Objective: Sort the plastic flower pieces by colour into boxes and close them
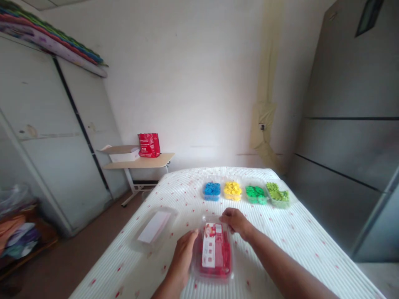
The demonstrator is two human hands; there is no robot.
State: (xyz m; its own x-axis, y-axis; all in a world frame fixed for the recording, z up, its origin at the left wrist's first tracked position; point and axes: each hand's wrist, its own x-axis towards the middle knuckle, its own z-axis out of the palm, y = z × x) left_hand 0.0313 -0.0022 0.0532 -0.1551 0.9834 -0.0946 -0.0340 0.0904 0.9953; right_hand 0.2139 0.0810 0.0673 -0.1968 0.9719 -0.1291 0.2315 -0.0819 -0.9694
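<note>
A clear plastic box of red pieces [215, 253], with a red-and-white label on its lid, lies on the white dotted tablecloth [305, 232] near the front edge. My left hand [183, 255] presses against the box's left side, fingers together. My right hand [235, 220] grips the box's far right corner with curled fingers. Both hands hold the box between them.
Behind the box stand a row of open tubs: blue [212, 190], yellow [232, 190], green [256, 194] and light green [278, 194] pieces. A clear empty lid or tray [154, 227] lies to the left. A small desk with a red bag [149, 145] stands by the wall.
</note>
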